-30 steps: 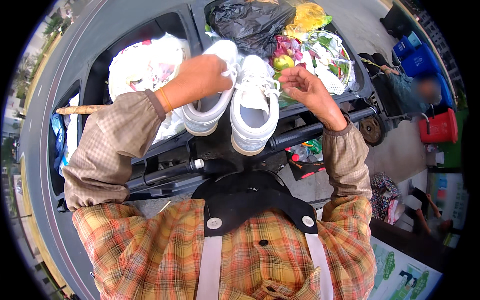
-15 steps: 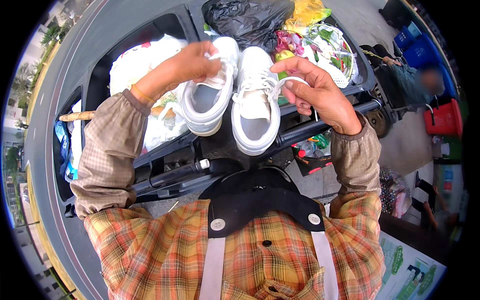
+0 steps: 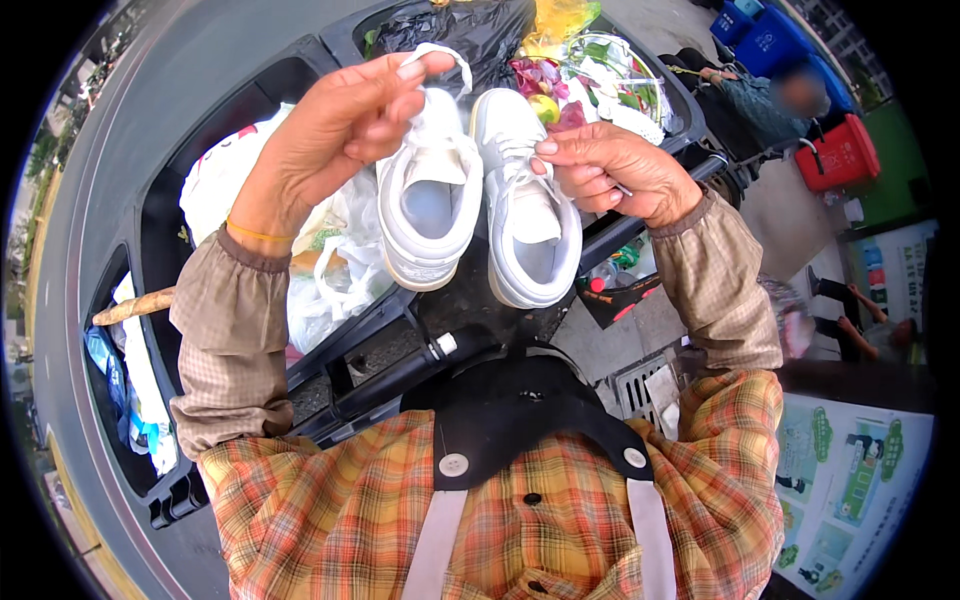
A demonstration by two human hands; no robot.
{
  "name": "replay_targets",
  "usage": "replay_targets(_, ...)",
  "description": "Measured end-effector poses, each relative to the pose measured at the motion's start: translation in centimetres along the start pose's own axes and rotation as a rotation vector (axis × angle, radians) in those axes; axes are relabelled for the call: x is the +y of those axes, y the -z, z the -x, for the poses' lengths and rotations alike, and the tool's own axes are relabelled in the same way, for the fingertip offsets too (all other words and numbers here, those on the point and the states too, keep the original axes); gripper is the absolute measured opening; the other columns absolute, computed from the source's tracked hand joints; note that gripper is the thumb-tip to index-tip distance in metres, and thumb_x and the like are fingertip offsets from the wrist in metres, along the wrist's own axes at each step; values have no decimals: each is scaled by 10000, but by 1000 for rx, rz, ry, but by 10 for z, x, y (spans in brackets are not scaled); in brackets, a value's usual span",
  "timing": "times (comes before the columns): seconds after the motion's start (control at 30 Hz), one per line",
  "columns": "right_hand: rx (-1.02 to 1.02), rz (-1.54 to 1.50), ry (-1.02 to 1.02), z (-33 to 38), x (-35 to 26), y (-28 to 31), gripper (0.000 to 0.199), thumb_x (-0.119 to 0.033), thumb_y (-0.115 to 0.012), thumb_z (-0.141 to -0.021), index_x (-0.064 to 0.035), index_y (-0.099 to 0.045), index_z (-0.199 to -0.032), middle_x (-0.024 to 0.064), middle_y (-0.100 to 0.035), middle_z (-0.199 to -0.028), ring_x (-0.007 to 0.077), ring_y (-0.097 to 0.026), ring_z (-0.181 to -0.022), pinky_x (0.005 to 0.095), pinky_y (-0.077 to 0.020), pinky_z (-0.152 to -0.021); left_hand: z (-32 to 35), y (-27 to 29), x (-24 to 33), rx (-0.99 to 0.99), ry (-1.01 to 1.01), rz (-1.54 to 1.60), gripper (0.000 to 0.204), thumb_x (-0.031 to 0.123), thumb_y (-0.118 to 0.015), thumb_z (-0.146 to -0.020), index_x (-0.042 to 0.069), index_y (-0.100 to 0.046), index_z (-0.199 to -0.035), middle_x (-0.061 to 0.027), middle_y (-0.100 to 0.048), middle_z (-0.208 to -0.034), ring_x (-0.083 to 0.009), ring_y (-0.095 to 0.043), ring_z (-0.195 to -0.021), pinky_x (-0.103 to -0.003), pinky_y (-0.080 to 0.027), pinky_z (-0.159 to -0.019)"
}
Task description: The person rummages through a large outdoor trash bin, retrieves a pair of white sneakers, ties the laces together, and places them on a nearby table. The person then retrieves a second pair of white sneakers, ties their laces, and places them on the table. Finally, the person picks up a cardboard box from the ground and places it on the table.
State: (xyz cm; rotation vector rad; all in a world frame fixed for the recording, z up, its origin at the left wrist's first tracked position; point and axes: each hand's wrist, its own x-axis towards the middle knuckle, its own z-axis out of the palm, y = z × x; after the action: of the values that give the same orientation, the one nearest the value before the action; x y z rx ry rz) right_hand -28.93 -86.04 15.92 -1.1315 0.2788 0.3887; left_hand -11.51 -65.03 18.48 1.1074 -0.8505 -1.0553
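Two white lace-up sneakers, a left shoe (image 3: 429,205) and a right shoe (image 3: 530,222), rest side by side at the bins' near edge, their heels toward me. The far end of the left shoe is partly behind my fingers. Raised over its far side, my left hand (image 3: 340,130) pinches a white shoelace (image 3: 458,58), which arches up from the fingertips. Beside the right shoe's lacing, my right hand (image 3: 622,172) is closed with thumb and forefinger together on a lace. A small, thin tip pokes out below its curled fingers.
Black bins hold white plastic bags (image 3: 345,265), a black bag (image 3: 465,40) and plant scraps (image 3: 610,80). A wooden stick (image 3: 135,306) juts out at left. A dark bar (image 3: 385,378) runs along the near side. A person (image 3: 770,100) sits near a red bin (image 3: 838,155).
My left hand has risen and now shows a lace pinched in its fingers. My right hand's fingers have closed tighter by the right shoe. The whole view has shifted slightly.
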Motion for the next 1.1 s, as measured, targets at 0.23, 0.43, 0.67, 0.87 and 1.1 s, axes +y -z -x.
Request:
replay_targets(0.23, 104, 202, 0, 13, -17, -19, 196, -198, -580, -863, -5, -586, -895, -91, -307, -527, -4, -238, -410, 160, -174, -342, -21, -37, -53, -244, -14, -393, 350, 141, -552, -866, -5, -508, -1181, 13, -586, -857, -21, -493, -714, -169, -411, -623)
replay_targets(0.43, 164, 514, 86, 17, -20, -4, 172, -225, -608, -847, -54, -593, -836, -76, -339, -515, 5, -267, -402, 165, -191, -350, -39, -45, -66, -182, 12, -658, 247, 214, -595, -859, -7, -643, -959, -5, -626, -858, -53, -516, -817, -212, -427, -731)
replay_targets(0.67, 196, 458, 250, 15, 11, 16, 246, -280, -602, -853, -43, -617, -793, -67, -416, -561, 13, -289, -458, 180, -222, -401, -30, -36, -70, -149, 40, -668, 245, 240, -602, -854, 5, -652, -902, 12, -620, -796, -46, -507, -720, -197, -408, -667)
replay_targets(0.87, 219, 252, 349, 38, 19, 23, 295, -327, -588, -860, -47, -614, -770, -59, -441, -559, 11, -333, -468, 166, -249, -418, -18, -33, -56, -78, 103, -758, 239, 194, -624, -836, 9, -622, -987, 11, -600, -792, -37, -508, -732, -166, -405, -638)
replay_targets(1.1, 180, 586, 540, 13, 3, -9, 285, -312, -554, -882, -53, -636, -795, -61, -470, -573, 11, -358, -470, 159, -280, -429, -19, -69, -36, -158, -1, -627, 252, 249, -602, -854, 31, -633, -978, 29, -554, -772, -18, -443, -670, -171, -354, -578)
